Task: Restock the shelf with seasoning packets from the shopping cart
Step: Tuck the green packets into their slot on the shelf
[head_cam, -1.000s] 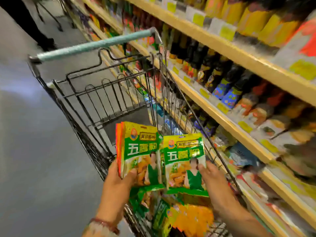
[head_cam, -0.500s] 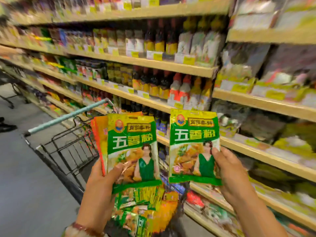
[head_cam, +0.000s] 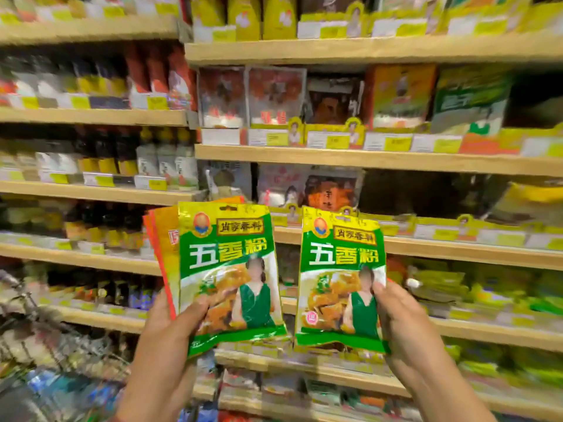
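Nearest the camera, two green-and-yellow seasoning packets are held up side by side with a narrow gap between them. The left hand (head_cam: 170, 336) is closed on a fanned stack of packets (head_cam: 227, 269), thumb laid across the front one, with orange and red packet edges (head_cam: 160, 239) showing behind at the left. The right hand (head_cam: 402, 327) is closed on a single packet (head_cam: 341, 278), pinched at its lower right edge by thumb and fingers. Both are held upright, printed faces toward the camera, clear of the shelving. At lower left a blurred wire shopping cart (head_cam: 61, 339) is partly seen. Behind the packets, wooden shelves (head_cam: 426, 161) are stacked in tiers across the whole view, their front edges lined with yellow price tags (head_cam: 336, 141). Dark sauce bottles (head_cam: 103, 153) are ranged on the left-hand section, flat seasoning pouches (head_cam: 275, 95) on the right-hand section. A dark, thinly stocked stretch (head_cam: 426, 193) is seen on the shelf just above and right of the single packet. Much of the surroundings is motion-blurred.
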